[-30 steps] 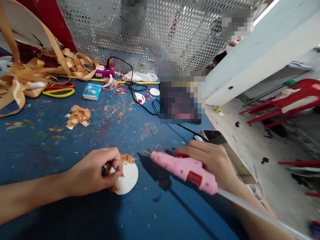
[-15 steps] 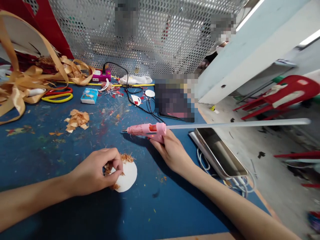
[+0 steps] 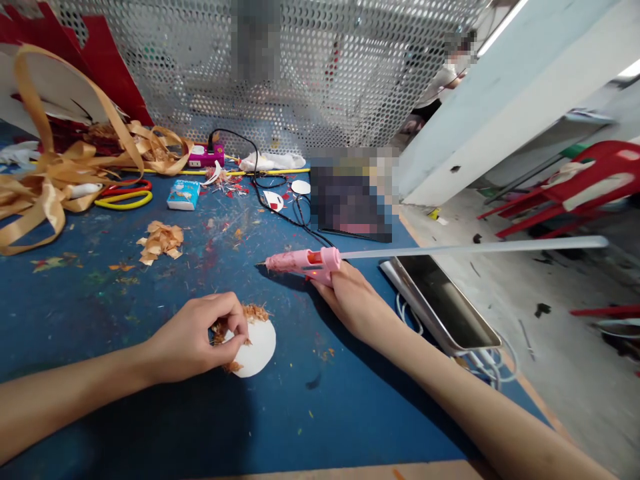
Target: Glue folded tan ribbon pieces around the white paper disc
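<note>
My left hand (image 3: 207, 337) is closed in a pinch over a white paper disc (image 3: 261, 347) on the table. A small piece of brown frayed ribbon (image 3: 247, 341) pokes out at its fingertips. More frayed brown pieces (image 3: 256, 311) line the disc's far and left edge, partly hidden by the hand. My right hand (image 3: 357, 303) grips the handle of a pink glue gun (image 3: 303, 261), whose nozzle points left, just beyond the disc. A long, clear glue stick (image 3: 475, 249) sticks out of its back. Farther off at left lies a small pile of cut tan ribbon pieces (image 3: 161, 241).
Tan ribbon (image 3: 47, 200), scissors with red and yellow handles (image 3: 124, 198), a blue packet (image 3: 183, 194) and a purple power socket (image 3: 206, 156) lie at the back left. A phone (image 3: 445, 300) with white cables lies right, near the edge of the blue table (image 3: 300, 427).
The view has shifted slightly. The glue gun in my right hand has moved a little to the right. My left hand keeps its pinch over the disc.
</note>
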### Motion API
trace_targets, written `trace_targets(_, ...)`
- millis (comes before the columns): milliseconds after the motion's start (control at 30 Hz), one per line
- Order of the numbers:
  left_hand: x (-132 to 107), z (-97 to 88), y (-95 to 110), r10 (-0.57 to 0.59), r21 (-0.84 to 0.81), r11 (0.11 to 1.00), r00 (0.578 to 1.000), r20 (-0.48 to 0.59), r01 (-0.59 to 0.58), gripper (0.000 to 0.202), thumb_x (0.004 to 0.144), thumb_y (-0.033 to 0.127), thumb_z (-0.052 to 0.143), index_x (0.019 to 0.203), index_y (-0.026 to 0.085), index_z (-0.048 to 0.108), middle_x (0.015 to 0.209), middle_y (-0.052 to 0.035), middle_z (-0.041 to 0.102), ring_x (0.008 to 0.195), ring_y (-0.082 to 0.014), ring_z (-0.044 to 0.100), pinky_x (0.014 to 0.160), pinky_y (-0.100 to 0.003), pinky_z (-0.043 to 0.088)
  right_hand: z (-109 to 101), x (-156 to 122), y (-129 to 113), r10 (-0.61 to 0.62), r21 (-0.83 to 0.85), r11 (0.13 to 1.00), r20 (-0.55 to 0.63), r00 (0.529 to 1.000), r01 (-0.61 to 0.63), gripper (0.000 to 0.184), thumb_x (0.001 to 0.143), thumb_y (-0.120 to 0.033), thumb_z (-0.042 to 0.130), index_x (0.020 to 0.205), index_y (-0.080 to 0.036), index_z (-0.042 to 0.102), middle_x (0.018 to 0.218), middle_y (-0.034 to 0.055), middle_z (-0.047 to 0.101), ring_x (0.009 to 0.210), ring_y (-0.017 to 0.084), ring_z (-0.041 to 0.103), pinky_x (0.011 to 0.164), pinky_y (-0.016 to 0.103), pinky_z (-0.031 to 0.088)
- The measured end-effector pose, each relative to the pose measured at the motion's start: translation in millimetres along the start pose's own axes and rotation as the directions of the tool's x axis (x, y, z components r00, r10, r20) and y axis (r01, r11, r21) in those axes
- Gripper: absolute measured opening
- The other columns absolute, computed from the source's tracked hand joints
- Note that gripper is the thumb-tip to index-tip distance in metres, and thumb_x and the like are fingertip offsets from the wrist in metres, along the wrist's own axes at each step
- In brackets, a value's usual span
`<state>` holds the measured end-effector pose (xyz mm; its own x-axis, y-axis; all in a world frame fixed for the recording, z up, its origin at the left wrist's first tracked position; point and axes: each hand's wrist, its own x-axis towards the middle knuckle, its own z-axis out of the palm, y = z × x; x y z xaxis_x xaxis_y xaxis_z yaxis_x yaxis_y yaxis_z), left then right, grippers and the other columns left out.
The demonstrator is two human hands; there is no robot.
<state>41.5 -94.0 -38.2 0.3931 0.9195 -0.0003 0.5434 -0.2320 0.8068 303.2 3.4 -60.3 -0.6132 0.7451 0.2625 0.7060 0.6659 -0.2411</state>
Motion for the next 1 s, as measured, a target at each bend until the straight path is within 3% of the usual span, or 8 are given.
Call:
trace_targets(100,-1,0.6,1,0.028,-0.012,1.000,0.998,-0.049,-0.029,0.022,0.081,0.013,0.054,0.071,0.022,0.037,0.078,0.0035,0.066,0.074,-0.0119,0.063,0.065,-0.023,0.046,-2,-6,1,0.010,-0.009,1.000,-0.024,1.000,-0.011,0.015,0.092,-0.027,0.047,0.099,-0.017,0.055,0.090,0.0110,0.063,0.079,0.024,0.060,0.070,0.039,0.050)
trace_targets(233,-4,2.9,4,0.050,-0.030,0.998,0.985,-0.163,-0.056,0.026,0.081,0.012,0.056,0.072,0.022,0.035,0.079,0.0029,0.067,0.076,-0.0126,0.063,0.068,-0.024,0.046,-15,-19,-1,0.028,-0.053,0.998,-0.172,0.985,-0.038,0.037,0.088,-0.041,0.057,0.115,-0.017,0.051,0.108,0.0147,0.061,0.099,0.030,0.057,0.079,0.044,0.049)
trace_targets(333,-5,4.4,4,0.054,-0.044,0.997,0.974,-0.221,-0.065,0.027,0.082,0.013,0.057,0.073,0.023,0.034,0.078,0.0020,0.068,0.077,-0.0136,0.063,0.069,-0.026,0.046,-29,-24,-9,0.021,-0.089,0.995,-0.302,0.953,-0.050,0.024,0.087,-0.042,0.058,0.097,-0.020,0.056,0.093,0.0101,0.064,0.091,0.028,0.059,0.075,0.041,0.048)
trace_targets(433,-6,6.5,5,0.062,-0.058,0.995,0.967,-0.247,-0.078,0.027,0.081,0.014,0.059,0.073,0.023,0.034,0.079,0.0009,0.069,0.076,-0.0141,0.064,0.069,-0.027,0.046,-36,-27,-21,-0.031,-0.034,0.999,-0.294,0.955,0.022,0.021,0.088,-0.035,0.059,0.074,-0.021,0.053,0.069,0.0025,0.059,0.069,0.020,0.057,0.063,0.033,0.045)
trace_targets(533,-6,10.4,6,0.055,-0.073,0.995,0.969,-0.241,-0.075,0.028,0.082,0.014,0.059,0.072,0.023,0.034,0.080,0.0006,0.069,0.077,-0.0144,0.064,0.069,-0.027,0.046,-29,-28,-39,-0.112,0.195,0.968,-0.229,0.967,0.158,0.016,0.090,-0.026,0.057,0.076,-0.020,0.057,0.067,0.0004,0.060,0.062,0.014,0.056,0.058,0.026,0.045)
trace_targets(667,-7,16.0,10,0.083,-0.021,0.996,0.971,-0.225,-0.089,0.028,0.081,0.014,0.059,0.071,0.023,0.035,0.079,0.0012,0.069,0.075,-0.0145,0.062,0.067,-0.026,0.045,-10,-31,-66,-0.219,0.440,0.849,-0.210,0.953,0.292,0.009,0.092,-0.021,0.054,0.088,-0.019,0.062,0.075,0.0014,0.066,0.067,0.013,0.059,0.060,0.024,0.048)
trace_targets(800,-8,18.7,12,0.133,0.033,0.991,0.970,-0.202,-0.129,0.025,0.080,0.014,0.056,0.070,0.023,0.035,0.077,0.0010,0.069,0.073,-0.0153,0.060,0.066,-0.027,0.044,3,-31,-81,-0.267,0.440,0.821,-0.266,0.926,0.363,0.012,0.091,-0.017,0.052,0.085,-0.018,0.062,0.073,0.0031,0.067,0.066,0.014,0.058,0.060,0.026,0.047)
trace_targets(1000,-7,20.7,12,0.152,0.060,0.988,0.969,-0.196,-0.142,0.024,0.081,0.016,0.055,0.069,0.023,0.036,0.075,0.0005,0.068,0.074,-0.0161,0.060,0.070,-0.029,0.044,8,-30,-81,-0.282,0.378,0.845,-0.287,0.915,0.379,0.014,0.091,-0.017,0.052,0.082,-0.016,0.062,0.071,0.0042,0.067,0.064,0.015,0.057,0.059,0.027,0.047)
